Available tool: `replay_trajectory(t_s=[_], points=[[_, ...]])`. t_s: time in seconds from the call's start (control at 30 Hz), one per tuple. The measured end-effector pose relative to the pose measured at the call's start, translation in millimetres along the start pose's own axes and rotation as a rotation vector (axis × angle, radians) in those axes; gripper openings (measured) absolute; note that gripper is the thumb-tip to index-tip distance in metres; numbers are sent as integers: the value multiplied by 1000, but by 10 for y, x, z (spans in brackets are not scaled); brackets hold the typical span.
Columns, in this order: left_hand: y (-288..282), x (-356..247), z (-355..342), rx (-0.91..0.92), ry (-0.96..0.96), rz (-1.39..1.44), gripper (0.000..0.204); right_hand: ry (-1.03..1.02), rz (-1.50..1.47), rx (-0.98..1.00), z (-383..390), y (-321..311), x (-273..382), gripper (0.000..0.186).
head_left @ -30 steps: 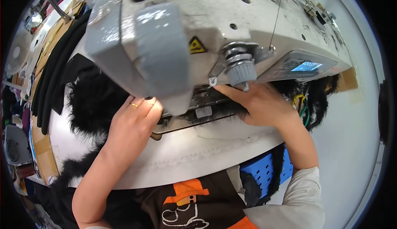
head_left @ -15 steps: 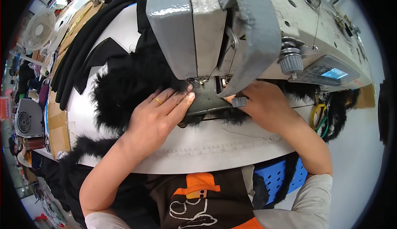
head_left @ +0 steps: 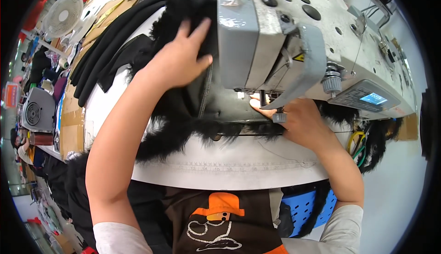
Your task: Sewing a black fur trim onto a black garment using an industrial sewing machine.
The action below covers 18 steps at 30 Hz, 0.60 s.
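A black fur-trimmed piece of fabric (head_left: 223,105) lies under the needle area of a grey-white sewing machine (head_left: 236,38). Its smooth dark side faces up, with a stitched seam along its left part and black fur (head_left: 174,137) around the edge. My left hand (head_left: 177,63) is over the far left of the piece, fingers spread and holding nothing; whether it touches the fur is unclear. Beside the presser foot, my right hand (head_left: 303,123) rests with its fingers stretched onto the fabric. The machine's guard and a small knob partly cover those fingers.
Black fabric strips (head_left: 103,54) are stacked at the left. Scissors with yellow and green handles (head_left: 356,144) lie right of my right forearm, near more black fur. A ruler scale (head_left: 229,167) runs along the table's near edge. A blue perforated basket (head_left: 303,206) is below.
My left hand has lifted from beside the needle and moved farther away, its fingers now spread. More of the smooth dark fabric shows. My right hand stays near the presser foot. The view has shifted.
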<state>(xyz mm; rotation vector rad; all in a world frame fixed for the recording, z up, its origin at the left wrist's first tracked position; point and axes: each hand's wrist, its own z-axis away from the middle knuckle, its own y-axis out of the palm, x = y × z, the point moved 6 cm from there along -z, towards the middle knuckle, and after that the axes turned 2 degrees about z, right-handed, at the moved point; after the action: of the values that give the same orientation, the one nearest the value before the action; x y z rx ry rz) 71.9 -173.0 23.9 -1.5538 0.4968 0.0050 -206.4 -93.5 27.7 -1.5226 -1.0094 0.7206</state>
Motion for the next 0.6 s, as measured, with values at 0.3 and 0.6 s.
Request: replay_trajectory(t_s=[0.3, 0.6], points=[[-379, 379, 676, -211, -479, -433, 68, -8, 7, -104, -12, -36, 25, 22], [47, -1069, 1147, -20, 322, 75, 56, 139, 47, 9, -30, 103, 0, 39]])
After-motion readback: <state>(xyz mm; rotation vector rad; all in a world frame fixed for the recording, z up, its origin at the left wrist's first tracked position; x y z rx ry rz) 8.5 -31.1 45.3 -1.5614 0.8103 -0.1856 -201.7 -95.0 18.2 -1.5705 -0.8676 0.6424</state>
